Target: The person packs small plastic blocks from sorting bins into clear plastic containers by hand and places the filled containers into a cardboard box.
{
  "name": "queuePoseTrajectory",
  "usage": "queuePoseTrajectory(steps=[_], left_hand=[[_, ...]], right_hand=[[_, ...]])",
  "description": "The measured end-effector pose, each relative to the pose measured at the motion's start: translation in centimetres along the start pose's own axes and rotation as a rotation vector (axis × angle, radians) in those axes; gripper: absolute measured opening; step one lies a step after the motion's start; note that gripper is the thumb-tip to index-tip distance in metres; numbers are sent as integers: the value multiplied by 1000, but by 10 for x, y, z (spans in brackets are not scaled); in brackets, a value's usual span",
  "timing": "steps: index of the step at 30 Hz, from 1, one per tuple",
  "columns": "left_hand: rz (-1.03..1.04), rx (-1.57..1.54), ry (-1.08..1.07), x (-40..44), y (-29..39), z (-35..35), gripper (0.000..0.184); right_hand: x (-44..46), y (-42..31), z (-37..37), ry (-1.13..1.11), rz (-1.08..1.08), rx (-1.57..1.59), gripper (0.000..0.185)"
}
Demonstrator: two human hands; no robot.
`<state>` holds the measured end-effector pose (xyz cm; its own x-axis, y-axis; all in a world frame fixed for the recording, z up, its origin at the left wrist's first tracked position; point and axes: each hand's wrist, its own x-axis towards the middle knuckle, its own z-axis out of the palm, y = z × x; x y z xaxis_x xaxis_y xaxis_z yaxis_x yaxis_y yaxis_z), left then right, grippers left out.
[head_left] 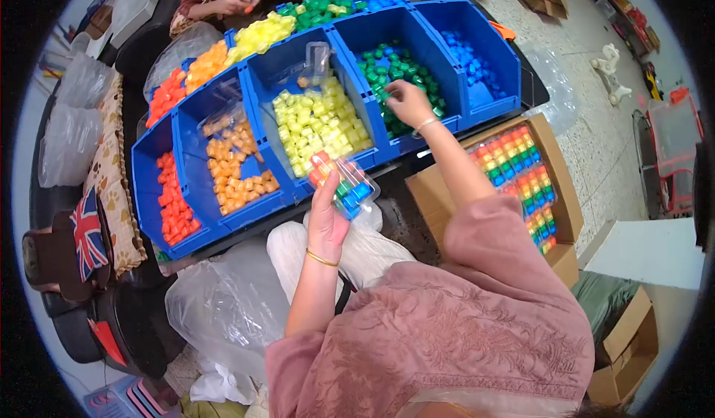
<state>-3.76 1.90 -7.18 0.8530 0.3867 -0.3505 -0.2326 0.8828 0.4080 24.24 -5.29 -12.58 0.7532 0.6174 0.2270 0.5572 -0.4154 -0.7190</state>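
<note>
Holding a clear plastic pack (348, 187) in the left hand (326, 213), tilted, near the front edge of the bin of yellow blocks (320, 124). Partly filled: red at the upper left end, green and blue at the lower right end. Left fingers: closed around the pack, with the thumb along the visible side.

Reaching with the right hand (408, 104) into the bin of green blocks (413, 79), fourth from the left in the front row. Right fingers: bent, with thumb and forefinger close together, just over the green blocks. Cannot tell from this view whether pinching one.

Lined up on the desk (533, 83): five blue bins (491, 110), sorted from left to right into red blocks (177, 206), orange blocks (232, 168), yellow blocks, green blocks and blue blocks (473, 61). Behind these: a second row of heaps in the same colour order. At the back of the yellow bin: a clear tray (318, 59).

Near the right forearm: an open cardboard box (432, 202) with filled packs (521, 176) in rainbow-coloured rows. Across the desk: another person's hands (234, 3), close together.
</note>
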Motion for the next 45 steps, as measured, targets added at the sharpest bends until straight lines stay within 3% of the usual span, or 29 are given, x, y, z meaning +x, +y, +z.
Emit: queuePoseTrajectory(steps=[2, 4, 8, 10, 14, 16, 17, 20, 22, 23, 26, 28, 33, 39, 43, 45], left_hand=[[20, -3, -1, 1, 2, -2, 36], [-1, -2, -10, 1, 4, -2, 35], [-19, 56, -78, -3, 11, 7, 35], [15, 39, -64, -3, 12, 4, 36], [71, 25, -3, -14, 25, -4, 37], [56, -28, -20, -18, 31, -16, 38], [35, -16, -27, -21, 35, -20, 38], [104, -33, 2, -25, 38, -21, 39], [127, -35, 16, -28, 42, -24, 40], [133, -43, 24, -30, 44, -26, 40], [150, -68, 31, -34, 52, -35, 39], [183, -52, -5, -36, 55, -40, 39], [172, -75, 4, -37, 53, -39, 38], [190, -89, 11, -46, 60, -47, 37], [199, -98, -20, -51, 67, -53, 37], [202, -117, -29, -51, 70, -60, 38]], right_hand=[[-16, -30, -24, 174, -23, 235, 23], [-42, -85, -54, 51, -60, 449, 21], [-89, -155, -58, -326, -408, 341, 18], [-96, -156, -40, -328, -577, 313, 19], [-95, -168, -18, -286, -621, 275, 17], [-73, -171, -2, -209, -609, 328, 17], [-55, -168, 14, -273, -404, 242, 16], [-7, -147, 83, -217, -418, 152, 18], [7, -144, 115, -210, -469, -199, 22], [11, -142, 123, -218, -480, -194, 22], [14, -141, 126, -327, -393, -303, 23], [12, -135, 113, -301, -330, -94, 25], [-4, -129, 118, -318, -482, -114, 26], [1, -128, 134, -295, -464, -324, 20], [-2, -131, 125, -85, -433, -153, 22], [-15, -168, 84, -133, -195, 309, 21]])
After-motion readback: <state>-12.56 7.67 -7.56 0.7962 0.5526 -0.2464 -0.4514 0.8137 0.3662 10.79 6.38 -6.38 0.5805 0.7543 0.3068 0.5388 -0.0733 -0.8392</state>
